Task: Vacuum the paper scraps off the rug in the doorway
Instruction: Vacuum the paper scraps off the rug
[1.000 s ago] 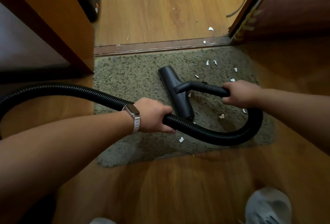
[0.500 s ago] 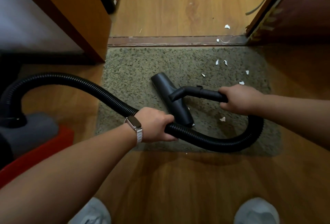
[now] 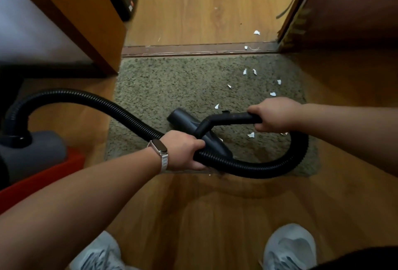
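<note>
Wooden floor [image 3: 215, 216] all round, from 12 to 6 o'clock. Laid in the doorway at the centre, a grey-green rug [image 3: 172, 88], far edge against a dark threshold strip [image 3: 193, 50] at 12 o'clock. At 10 o'clock an orange wood panel [image 3: 86, 11], at 2 o'clock a dark brown door [image 3: 344, 11]. At 9 o'clock, off the rug, the grey vacuum body [image 3: 32, 153] with a red part [image 3: 43, 175] beneath it. From its top, a black ribbed hose [image 3: 97, 101], arched toward the centre, then looped along the rug's near edge round to 3 o'clock. Two pale grey shoes [image 3: 288, 246] at 5 and 7 o'clock on bare floor. Just below centre, the black floor nozzle [image 3: 185, 119], flat on the pile, lengthwise from 10 toward 4 o'clock. Left hand [image 3: 183, 153] wrapped round the hose at the rug's near edge, a pale-strapped watch [image 3: 160, 147] on its wrist. Right hand [image 3: 275, 114] clenched round the rigid black tube [image 3: 232, 117] joined to the nozzle, at 3 o'clock. White paper scraps [image 3: 251, 134] scattered over the rug's right half between 1 and 4 o'clock, one inside the hose's loop; two more on the strip and the floor beyond, at 1 o'clock.
</note>
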The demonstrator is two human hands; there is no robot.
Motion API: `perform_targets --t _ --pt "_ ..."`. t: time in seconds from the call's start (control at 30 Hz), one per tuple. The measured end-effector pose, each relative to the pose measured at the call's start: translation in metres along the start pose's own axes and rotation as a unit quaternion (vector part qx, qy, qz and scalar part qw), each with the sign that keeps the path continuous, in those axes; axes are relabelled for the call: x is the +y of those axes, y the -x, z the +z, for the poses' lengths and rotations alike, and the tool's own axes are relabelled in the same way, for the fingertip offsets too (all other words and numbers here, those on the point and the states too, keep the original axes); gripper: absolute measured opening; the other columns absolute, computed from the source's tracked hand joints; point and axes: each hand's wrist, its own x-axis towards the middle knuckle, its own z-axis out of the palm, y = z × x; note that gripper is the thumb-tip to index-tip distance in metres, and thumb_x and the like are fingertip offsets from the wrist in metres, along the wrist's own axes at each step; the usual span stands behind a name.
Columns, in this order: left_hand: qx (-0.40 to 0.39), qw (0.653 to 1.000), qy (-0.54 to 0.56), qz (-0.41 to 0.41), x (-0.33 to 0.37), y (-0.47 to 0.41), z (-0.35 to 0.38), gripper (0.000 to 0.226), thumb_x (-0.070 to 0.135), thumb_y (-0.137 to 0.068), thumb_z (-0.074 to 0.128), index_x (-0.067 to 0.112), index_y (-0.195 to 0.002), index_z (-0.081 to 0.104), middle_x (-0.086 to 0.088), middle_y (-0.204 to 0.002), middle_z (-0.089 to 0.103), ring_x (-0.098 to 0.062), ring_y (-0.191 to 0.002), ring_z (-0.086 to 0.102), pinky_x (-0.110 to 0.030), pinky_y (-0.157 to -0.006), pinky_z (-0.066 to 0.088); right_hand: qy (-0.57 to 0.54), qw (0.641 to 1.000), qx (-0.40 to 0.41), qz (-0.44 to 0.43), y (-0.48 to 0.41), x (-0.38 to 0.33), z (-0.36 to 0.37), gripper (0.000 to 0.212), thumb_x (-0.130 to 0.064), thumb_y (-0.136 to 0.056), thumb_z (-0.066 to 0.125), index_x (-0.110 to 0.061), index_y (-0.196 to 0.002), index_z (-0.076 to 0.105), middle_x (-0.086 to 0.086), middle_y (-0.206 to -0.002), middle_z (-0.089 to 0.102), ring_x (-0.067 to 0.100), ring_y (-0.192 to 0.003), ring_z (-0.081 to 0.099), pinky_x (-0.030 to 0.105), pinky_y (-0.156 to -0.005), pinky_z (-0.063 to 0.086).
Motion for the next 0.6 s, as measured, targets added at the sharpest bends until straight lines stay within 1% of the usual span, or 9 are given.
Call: perform_targets --t 0.07,0.17,0.27,0.33,0.47,0.53,0.6 --pt "-0.006 1.0 0.006 -0.007 0.005 0.001 0.008 0.051 0.074 -0.08 0.051 0.026 -0.093 0.058 0.004 -0.086 0.067 -0.019 -0.079 0.066 -0.029 -0.06 0.042 0.006 1.0 0.004 0.002 0.001 0.002 0.001 0.019 -0.04 -0.086 0.059 -0.028 -0.101 0.055 -0.009 -0.069 0.049 0.017 -0.063 0.051 0.029 -0.055 0.04" --pt "-0.033 0.999 0.016 0.009 0.015 0.006 0.018 0.052 0.076 -0.08 0.048 0.028 -0.094 0.057 0.006 -0.087 0.065 -0.017 -0.078 0.064 -0.028 -0.06 0.043 0.015 1.0 0.0 -0.001 0.001 -0.002 0.005 0.02 -0.04 -0.088 0.058 -0.027 -0.103 0.054 -0.01 -0.068 0.047 0.018 -0.064 0.049 0.028 -0.053 0.034" --pt "-0.061 0.998 0.025 0.015 0.02 0.011 0.022 0.05 0.076 -0.081 0.048 0.028 -0.094 0.055 0.007 -0.089 0.065 -0.016 -0.079 0.063 -0.027 -0.06 0.041 0.016 1.0 -0.01 -0.014 -0.003 -0.012 0.01 0.02 -0.041 -0.088 0.057 -0.027 -0.102 0.053 -0.007 -0.075 0.048 0.021 -0.07 0.049 0.029 -0.06 0.039" --pt "-0.069 0.997 0.03 0.019 0.02 0.016 0.025 0.05 0.076 -0.081 0.048 0.028 -0.092 0.055 0.007 -0.089 0.065 -0.016 -0.08 0.064 -0.028 -0.062 0.044 0.02 0.999 -0.014 -0.03 -0.008 -0.022 0.014 0.022 -0.042 -0.088 0.056 -0.027 -0.103 0.053 -0.006 -0.077 0.047 0.023 -0.072 0.049 0.03 -0.063 0.042" --pt "-0.084 0.996 0.033 0.025 0.02 0.027 0.031 0.051 0.075 -0.082 0.049 0.027 -0.096 0.056 0.006 -0.09 0.065 -0.016 -0.08 0.064 -0.029 -0.064 0.046 0.027 0.998 -0.028 -0.049 -0.014 -0.034 0.014 0.021 -0.041 -0.088 0.055 -0.027 -0.104 0.051 -0.005 -0.081 0.049 0.025 -0.075 0.055 0.031 -0.062 0.043" --pt "-0.085 0.996 0.033 0.022 0.022 0.029 0.032 0.052 0.075 -0.082 0.049 0.026 -0.097 0.057 0.006 -0.09 0.065 -0.017 -0.08 0.063 -0.029 -0.063 0.046 0.027 0.998 -0.028 -0.045 -0.014 -0.032 0.012 0.02 -0.041 -0.088 0.056 -0.028 -0.101 0.049 -0.006 -0.079 0.05 0.024 -0.074 0.054 0.032 -0.062 0.044" --pt "-0.084 0.996 0.037 0.015 0.023 0.03 0.032 0.052 0.076 -0.082 0.048 0.027 -0.099 0.057 0.006 -0.09 0.064 -0.017 -0.08 0.063 -0.03 -0.064 0.047 0.026 0.999 -0.027 -0.031 -0.012 -0.027 0.011 0.021 -0.043 -0.088 0.056 -0.029 -0.102 0.05 -0.007 -0.078 0.05 0.022 -0.073 0.052 0.031 -0.062 0.042"
